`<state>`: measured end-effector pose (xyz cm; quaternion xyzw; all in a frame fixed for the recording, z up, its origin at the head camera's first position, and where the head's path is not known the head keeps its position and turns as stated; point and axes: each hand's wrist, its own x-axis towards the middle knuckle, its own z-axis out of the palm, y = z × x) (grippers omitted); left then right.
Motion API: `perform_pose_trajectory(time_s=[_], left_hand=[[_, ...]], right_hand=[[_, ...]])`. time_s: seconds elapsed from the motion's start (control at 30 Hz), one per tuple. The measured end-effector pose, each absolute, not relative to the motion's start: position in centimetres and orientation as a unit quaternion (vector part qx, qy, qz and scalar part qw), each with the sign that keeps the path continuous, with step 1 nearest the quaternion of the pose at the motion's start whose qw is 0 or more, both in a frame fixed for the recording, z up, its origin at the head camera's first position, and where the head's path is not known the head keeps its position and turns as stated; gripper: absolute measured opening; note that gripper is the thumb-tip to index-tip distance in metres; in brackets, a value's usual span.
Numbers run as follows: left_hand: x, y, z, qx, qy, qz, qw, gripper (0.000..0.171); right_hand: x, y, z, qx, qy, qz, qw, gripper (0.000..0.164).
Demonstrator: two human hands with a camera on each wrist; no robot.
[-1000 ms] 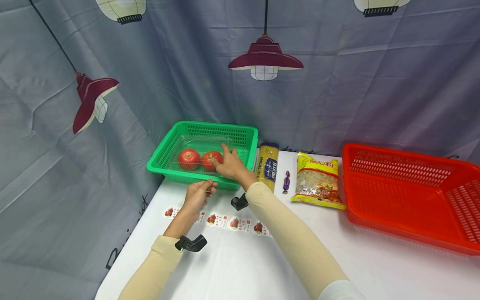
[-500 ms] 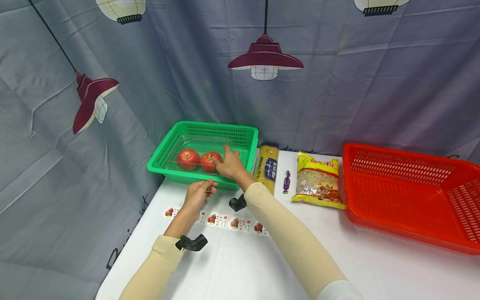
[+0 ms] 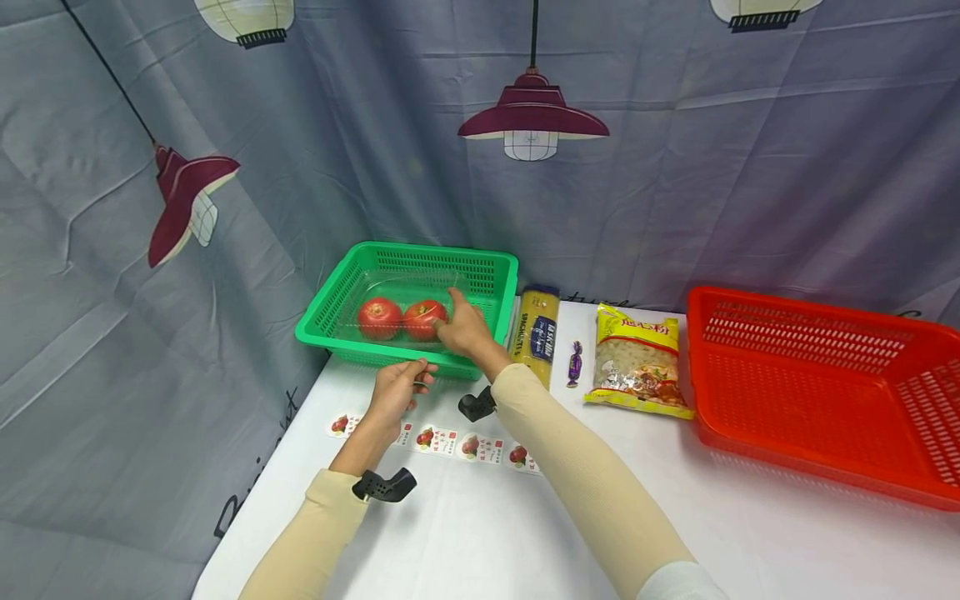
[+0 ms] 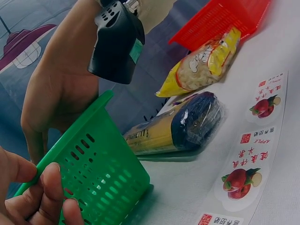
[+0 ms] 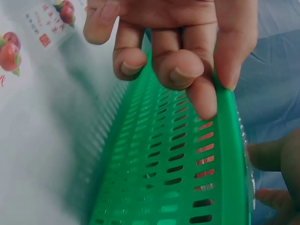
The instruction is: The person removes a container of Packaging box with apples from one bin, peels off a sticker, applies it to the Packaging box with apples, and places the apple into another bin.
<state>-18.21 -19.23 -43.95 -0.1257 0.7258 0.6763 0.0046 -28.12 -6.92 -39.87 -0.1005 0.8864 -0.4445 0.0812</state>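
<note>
In the head view, a green basket [image 3: 442, 248] holds a clear plastic box [image 3: 408, 283], in which two red apples [image 3: 379, 318] are visible. My left hand [image 3: 393, 395] pinches the basket's front rim between thumb and fingers; both wrist views show this up close, with the basket wall [image 4: 110, 164] in the left one. Over the box's right end is my right hand [image 3: 467, 330], its thumb at the near edge and index finger farther back, gripping the box. The right wrist view catches only part of that hand [image 5: 287, 159]; its other fingertips are hidden.
A strip of apple labels [image 3: 436, 440] lies in front of the basket. To its right are a spaghetti pack [image 3: 536, 329], a purple wrapped candy [image 3: 573, 365], a yellow food bag [image 3: 637, 362] and a large red basket [image 3: 787, 392]. A printed curtain hangs behind.
My right hand and the clear box with its apples shift very slightly left, then back right. The left hand stays at the basket rim.
</note>
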Motion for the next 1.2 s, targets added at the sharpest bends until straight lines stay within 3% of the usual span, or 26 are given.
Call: perform_pose_trajectory(time_s=[0.6,1.2], left_hand=[[-18.1,-19.3,-44.0,-0.12,0.727,0.676,-0.002,0.035],[-18.1,-19.2,-44.1,-0.114,0.725,0.679,-0.008,0.036]], right_hand=[[-27.8,-6.9,-39.5,-0.069,0.817,-0.561,0.116,0.054],[-27.5,-6.5,-38.8,-0.04,0.713,-0.687,0.134,0.056]])
